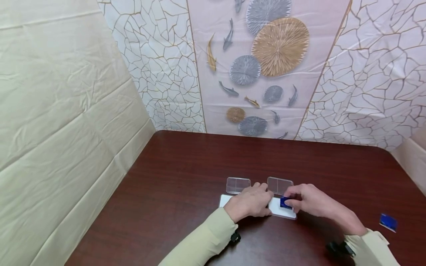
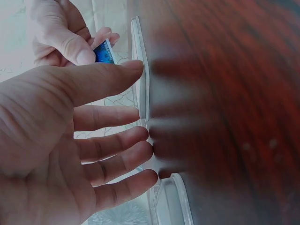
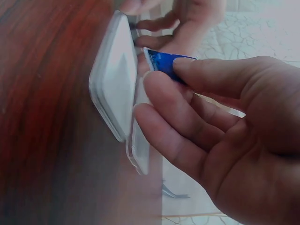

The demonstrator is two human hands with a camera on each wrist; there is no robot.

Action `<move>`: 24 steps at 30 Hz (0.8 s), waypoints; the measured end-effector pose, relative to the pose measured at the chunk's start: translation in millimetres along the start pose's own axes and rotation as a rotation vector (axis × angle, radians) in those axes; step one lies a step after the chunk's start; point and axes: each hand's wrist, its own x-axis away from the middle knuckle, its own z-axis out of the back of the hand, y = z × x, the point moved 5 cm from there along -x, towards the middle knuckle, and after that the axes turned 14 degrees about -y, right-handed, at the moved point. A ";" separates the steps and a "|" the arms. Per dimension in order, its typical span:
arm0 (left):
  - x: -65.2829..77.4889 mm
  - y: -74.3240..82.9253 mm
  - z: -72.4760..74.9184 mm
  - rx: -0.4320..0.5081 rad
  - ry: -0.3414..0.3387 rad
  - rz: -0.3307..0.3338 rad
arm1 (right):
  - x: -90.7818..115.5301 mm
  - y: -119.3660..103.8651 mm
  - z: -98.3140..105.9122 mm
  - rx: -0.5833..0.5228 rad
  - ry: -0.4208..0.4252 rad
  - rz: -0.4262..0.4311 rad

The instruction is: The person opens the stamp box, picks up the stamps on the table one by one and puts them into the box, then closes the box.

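Note:
My right hand [image 1: 311,199] pinches a small blue packet [image 1: 285,202] between thumb and fingers, over a shallow white-bottomed clear case [image 1: 281,212]. The packet's [image 3: 161,63] ridged pale edge shows in the right wrist view. My left hand [image 1: 251,201] lies across the middle, its thumb tip at the near edge of that case and its fingers extended and spread. Partly under the left wrist is the white surface of a second case [image 1: 225,200]. In the left wrist view the left hand [image 2: 89,126] holds nothing.
Behind the white surfaces are two clear rectangular panels, the left panel [image 1: 238,185] and the right panel [image 1: 279,185]. Another blue packet [image 1: 388,222] lies on the dark brown table [image 1: 159,207] at the right. A patterned cloth [image 1: 246,111] hangs behind the table.

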 end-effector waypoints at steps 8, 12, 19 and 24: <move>1.3 -0.9 1.1 0.012 0.010 0.001 | -13.5 -1.0 -10.3 -0.019 -0.015 0.037; 1.1 -0.8 0.9 0.014 0.007 -0.001 | -17.9 0.4 -13.3 -0.017 -0.015 0.040; -0.3 0.3 0.2 0.000 0.001 0.003 | -22.2 2.7 -16.1 -0.040 -0.022 0.043; -0.7 0.2 0.1 -0.002 -0.006 0.005 | -24.5 0.8 -15.4 -0.025 -0.017 0.020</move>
